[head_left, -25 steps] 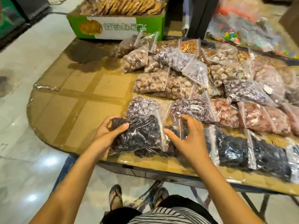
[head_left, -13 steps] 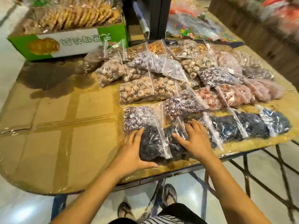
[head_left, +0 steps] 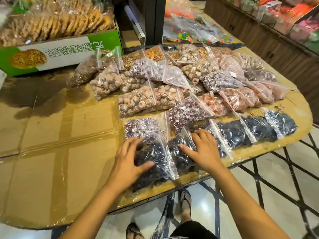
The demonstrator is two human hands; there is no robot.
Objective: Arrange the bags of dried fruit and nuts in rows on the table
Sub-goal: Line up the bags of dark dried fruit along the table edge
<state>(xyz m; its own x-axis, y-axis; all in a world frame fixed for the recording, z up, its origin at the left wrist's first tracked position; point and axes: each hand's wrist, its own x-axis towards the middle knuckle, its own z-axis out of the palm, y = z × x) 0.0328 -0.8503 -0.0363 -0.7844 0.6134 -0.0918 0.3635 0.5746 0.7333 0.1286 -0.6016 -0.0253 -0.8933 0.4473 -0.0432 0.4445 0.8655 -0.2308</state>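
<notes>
Clear zip bags of dried fruit and nuts lie in rows on the cardboard-covered table (head_left: 51,152). The front row holds dark, almost black fruit. My left hand (head_left: 127,159) rests flat on the leftmost dark fruit bag (head_left: 155,161), fingers spread over it. My right hand (head_left: 202,149) presses on the neighbouring dark bag (head_left: 179,152), partly overlapped by the first. More dark bags (head_left: 241,133) run to the right. Behind them lie purple-speckled bags (head_left: 143,128), pink fruit bags (head_left: 238,99) and tan round nut bags (head_left: 136,100).
A green and white box of biscuits (head_left: 57,54) stands at the back left. Bags of coloured sweets (head_left: 189,31) lie behind a black post (head_left: 153,19). A wooden counter (head_left: 259,35) runs along the right. The table's front edge is near my feet.
The dark bag that both hands held lifted is now lying flat on the table at the left end of the front row. Both hands press down on the bags. The camera shifted left.
</notes>
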